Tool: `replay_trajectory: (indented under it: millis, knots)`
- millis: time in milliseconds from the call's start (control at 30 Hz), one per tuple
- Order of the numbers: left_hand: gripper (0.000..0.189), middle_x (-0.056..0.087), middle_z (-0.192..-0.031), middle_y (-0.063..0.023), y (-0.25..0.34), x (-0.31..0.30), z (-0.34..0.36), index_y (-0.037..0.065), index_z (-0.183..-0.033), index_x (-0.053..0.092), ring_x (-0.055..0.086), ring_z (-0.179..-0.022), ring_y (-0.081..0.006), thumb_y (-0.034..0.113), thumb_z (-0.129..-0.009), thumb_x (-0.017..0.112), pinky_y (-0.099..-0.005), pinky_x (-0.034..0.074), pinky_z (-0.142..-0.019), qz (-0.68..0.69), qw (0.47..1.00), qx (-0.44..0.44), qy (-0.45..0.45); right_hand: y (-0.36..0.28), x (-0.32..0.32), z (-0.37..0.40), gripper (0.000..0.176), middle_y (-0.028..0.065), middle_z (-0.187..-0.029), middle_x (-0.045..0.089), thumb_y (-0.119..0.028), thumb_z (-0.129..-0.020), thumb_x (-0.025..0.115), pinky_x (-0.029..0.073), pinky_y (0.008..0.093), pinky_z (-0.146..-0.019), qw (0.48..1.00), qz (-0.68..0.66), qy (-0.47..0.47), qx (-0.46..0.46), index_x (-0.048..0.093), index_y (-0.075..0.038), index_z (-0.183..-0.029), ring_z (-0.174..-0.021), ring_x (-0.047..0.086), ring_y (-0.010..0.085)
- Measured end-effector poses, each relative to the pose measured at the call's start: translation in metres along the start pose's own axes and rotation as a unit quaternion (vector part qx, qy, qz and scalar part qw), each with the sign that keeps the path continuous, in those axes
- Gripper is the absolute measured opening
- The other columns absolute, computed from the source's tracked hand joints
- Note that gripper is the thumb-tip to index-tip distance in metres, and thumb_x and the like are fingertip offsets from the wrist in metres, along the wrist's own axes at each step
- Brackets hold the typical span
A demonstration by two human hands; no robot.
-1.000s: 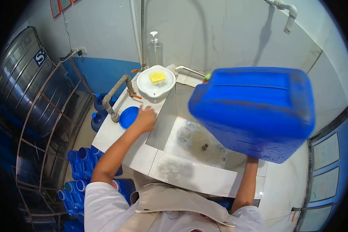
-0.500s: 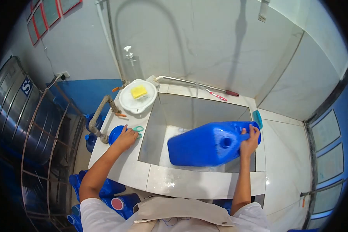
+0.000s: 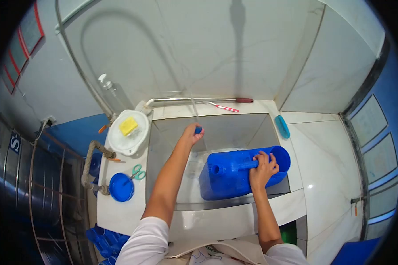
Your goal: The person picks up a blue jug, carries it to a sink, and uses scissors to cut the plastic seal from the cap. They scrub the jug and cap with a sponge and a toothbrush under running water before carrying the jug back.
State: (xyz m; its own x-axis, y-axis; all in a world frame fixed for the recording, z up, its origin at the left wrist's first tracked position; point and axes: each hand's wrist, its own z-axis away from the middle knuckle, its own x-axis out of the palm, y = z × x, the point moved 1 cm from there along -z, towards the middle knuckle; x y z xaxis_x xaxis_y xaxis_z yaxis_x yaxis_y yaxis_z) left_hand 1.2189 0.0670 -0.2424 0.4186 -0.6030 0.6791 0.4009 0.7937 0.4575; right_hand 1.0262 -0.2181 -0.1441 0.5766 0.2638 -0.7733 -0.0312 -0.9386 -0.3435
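My left hand is closed around a small blue cap above the sink. A thin clear streak that looks like running water comes down beside it. My right hand grips the handle of a large blue jug in the sink. The jug's small vent hole faces up at its left end, and its wide round mouth is at the right. On the left counter sit a round blue dish and scissors with teal handles.
A white basin holds a yellow sponge, with a pump bottle behind. Along the back ledge lie a metal rod and a red-and-white brush. A teal brush rests at right. Pipes rise at left.
My left hand has moved from the blue dish to over the sink, now with the small blue cap. The jug has turned so its handle and mouth face up more. The view has shifted.
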Motion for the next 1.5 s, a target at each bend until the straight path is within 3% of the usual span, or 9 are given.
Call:
replay_trajectory:
  millis: [200,533,733,1100,1167,1233,1367,1467,1500]
  knots:
    - [0.02,0.051,-0.091,-0.0201,-0.027,0.002,-0.088,-0.004,-0.106,0.044,0.056,-0.078,-0.0326,-0.001,-0.087,0.045,-0.0405,0.059,-0.059,-0.072,0.982,-0.016,0.172,-0.011,-0.034,-0.029,0.016,0.0016,-0.108,0.061,-0.011,-0.077,0.061,0.027,0.0427,-0.088,0.998,-0.036,0.057,-0.009,0.063,-0.011,-0.092,-0.102,0.045,0.0306]
    - [0.014,0.057,-0.086,-0.0183,-0.025,-0.022,-0.104,-0.003,-0.096,0.048,0.059,-0.059,-0.0242,0.008,-0.09,0.043,-0.0262,0.052,-0.042,-0.057,0.979,-0.129,0.147,-0.002,-0.009,0.018,0.032,0.0056,-0.13,0.048,0.0,-0.069,0.06,0.021,0.0493,-0.098,1.0,0.008,0.0,0.02,0.06,-0.007,-0.1,-0.122,0.035,0.0373]
    - [0.02,0.061,-0.075,-0.011,-0.035,-0.029,-0.01,-0.003,-0.095,0.049,0.052,-0.05,-0.0122,0.015,-0.091,0.043,-0.0226,0.044,-0.04,-0.335,0.932,-0.131,0.043,-0.005,-0.021,0.017,0.048,0.0146,-0.134,0.043,0.0,-0.064,0.063,0.01,0.0566,-0.108,0.99,0.031,-0.111,-0.075,0.054,0.0,-0.111,-0.133,0.026,0.0364]
    - [0.04,0.061,-0.099,-0.0074,-0.038,0.006,0.239,0.001,-0.123,0.05,0.059,-0.082,-0.0141,0.023,-0.09,0.055,-0.0258,0.048,-0.076,-0.561,0.804,0.086,-0.175,-0.006,-0.028,0.036,0.048,0.017,-0.126,0.049,0.0,-0.066,0.064,0.011,0.0556,-0.108,0.989,0.012,-0.116,-0.095,0.05,0.002,-0.112,-0.132,0.029,0.0359]
    - [0.042,0.062,-0.097,-0.0085,-0.044,0.01,0.257,-0.002,-0.119,0.053,0.06,-0.084,-0.0137,0.027,-0.089,0.058,-0.027,0.048,-0.075,-0.587,0.79,0.08,-0.156,-0.011,-0.029,0.039,0.046,0.0178,-0.126,0.049,0.0,-0.066,0.065,0.013,0.0557,-0.107,0.989,0.008,-0.113,-0.097,0.05,0.001,-0.11,-0.132,0.029,0.0365]
    - [0.041,0.064,-0.085,-0.0116,-0.048,0.009,0.264,-0.006,-0.106,0.057,0.062,-0.076,-0.0143,0.031,-0.089,0.058,-0.0279,0.05,-0.07,-0.704,0.68,0.176,-0.109,-0.017,-0.03,0.042,0.041,0.0185,-0.127,0.049,0.0,-0.068,0.064,0.015,0.0554,-0.106,0.989,0.005,-0.113,-0.093,0.051,0.001,-0.106,-0.132,0.029,0.0358]
    - [0.04,0.062,-0.072,-0.0141,-0.054,0.028,0.292,-0.007,-0.094,0.058,0.063,-0.07,-0.0168,0.033,-0.087,0.06,-0.0304,0.05,-0.065,-0.769,0.631,0.104,0.001,-0.025,-0.028,0.052,0.034,0.0186,-0.128,0.048,-0.001,-0.069,0.064,0.021,0.0541,-0.102,0.99,0.012,-0.106,-0.097,0.052,-0.001,-0.101,-0.133,0.029,0.0345]
    - [0.039,0.061,-0.066,-0.0152,-0.064,0.007,0.29,-0.006,-0.086,0.056,0.063,-0.061,-0.0194,0.033,-0.087,0.06,-0.0319,0.049,-0.056,-0.755,0.634,0.166,-0.014,-0.025,-0.031,0.058,0.034,0.0181,-0.129,0.048,0.0,-0.068,0.064,0.023,0.0538,-0.1,0.989,0.021,-0.107,-0.1,0.053,-0.002,-0.099,-0.132,0.029,0.0342]
    - [0.04,0.06,-0.065,-0.0145,-0.068,-0.001,0.288,-0.005,-0.085,0.056,0.061,-0.055,-0.0195,0.034,-0.088,0.059,-0.0322,0.047,-0.051,-0.758,0.581,0.289,-0.065,-0.024,-0.032,0.06,0.034,0.0181,-0.129,0.048,0.0,-0.068,0.064,0.023,0.0538,-0.1,0.989,0.021,-0.109,-0.1,0.053,-0.002,-0.099,-0.132,0.029,0.0342]
